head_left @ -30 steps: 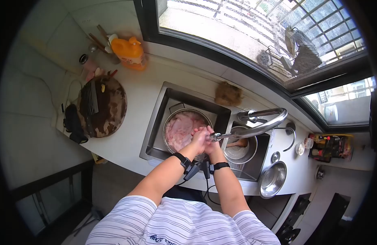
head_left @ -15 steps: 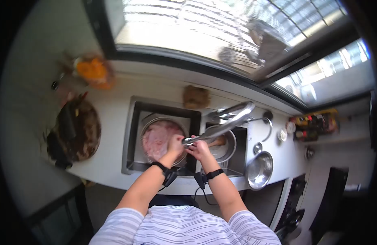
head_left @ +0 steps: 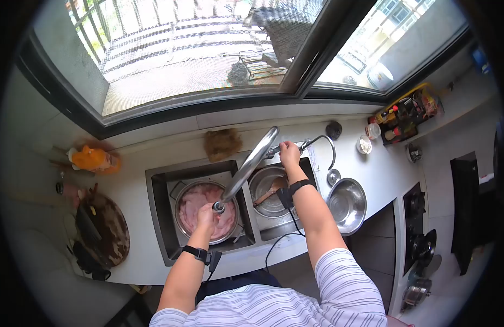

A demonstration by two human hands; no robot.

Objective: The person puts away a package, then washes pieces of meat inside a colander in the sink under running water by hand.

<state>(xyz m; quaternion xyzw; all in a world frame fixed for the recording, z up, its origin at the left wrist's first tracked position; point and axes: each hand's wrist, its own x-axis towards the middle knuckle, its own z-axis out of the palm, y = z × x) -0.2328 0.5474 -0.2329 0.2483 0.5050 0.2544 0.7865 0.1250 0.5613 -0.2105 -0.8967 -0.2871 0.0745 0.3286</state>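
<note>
My left hand (head_left: 207,218) is closed at the tip of the curved metal faucet spout (head_left: 253,166), over the left sink basin. Below it stands a round metal pot (head_left: 181,224) holding pale pink raw meat (head_left: 193,203). My right hand (head_left: 289,155) reaches to the faucet base behind the right basin, its fingers closed on the faucet handle (head_left: 275,149). A second metal pot (head_left: 258,181), with a wooden spoon (head_left: 269,192) resting in it, sits in the right basin near my right forearm. Whether water runs cannot be made out.
A metal bowl (head_left: 347,206) rests on the counter right of the sink (head_left: 155,218). To the left are a round cutting board (head_left: 114,234), a cleaver (head_left: 88,222) and an orange bottle (head_left: 96,159). A brown cloth-like pad (head_left: 222,143) lies behind the sink.
My right hand has left the spout tip and moved back and right to the faucet handle. My left hand and the spout have swung left over the meat pot. The view has shifted.
</note>
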